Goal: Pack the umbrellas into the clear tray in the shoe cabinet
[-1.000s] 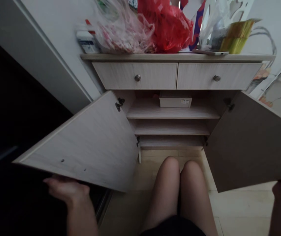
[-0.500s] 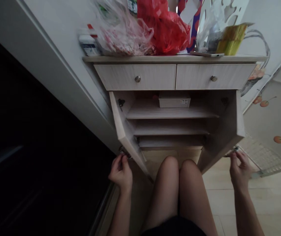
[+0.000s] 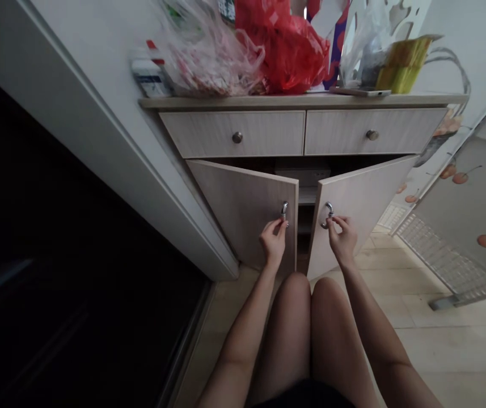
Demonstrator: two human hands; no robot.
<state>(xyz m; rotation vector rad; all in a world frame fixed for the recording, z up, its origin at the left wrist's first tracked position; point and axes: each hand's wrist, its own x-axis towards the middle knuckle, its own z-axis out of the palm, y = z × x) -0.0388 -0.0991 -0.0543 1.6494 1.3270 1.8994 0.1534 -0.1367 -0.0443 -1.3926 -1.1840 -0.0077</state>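
In front of my knees stands a pale wooden cabinet with two hinged doors, both partly swung out with a narrow gap between them. My left hand (image 3: pixel 273 241) pinches the curved metal handle (image 3: pixel 284 208) of the left door (image 3: pixel 243 198). On the right door (image 3: pixel 366 198), my right hand (image 3: pixel 342 238) grips the matching metal handle (image 3: pixel 328 207) between thumb and fingers. Through the gap a white box (image 3: pixel 304 177) shows dimly on the upper shelf; most of the shelves are hidden behind the doors.
Above the doors are two drawers (image 3: pixel 232 127) with round knobs. On the cabinet top (image 3: pixel 302 102) stand a red plastic bag (image 3: pixel 289 56), a clear bag (image 3: pixel 217 62), a white bottle (image 3: pixel 151 78) and a yellow box (image 3: pixel 404 65). A panel with printed cherries (image 3: pixel 472 192) stands at the right.
Both doors have swung inward from wide open to partly open. My hands have moved toward each other with the handles, and the doors now cover most of the shelves.
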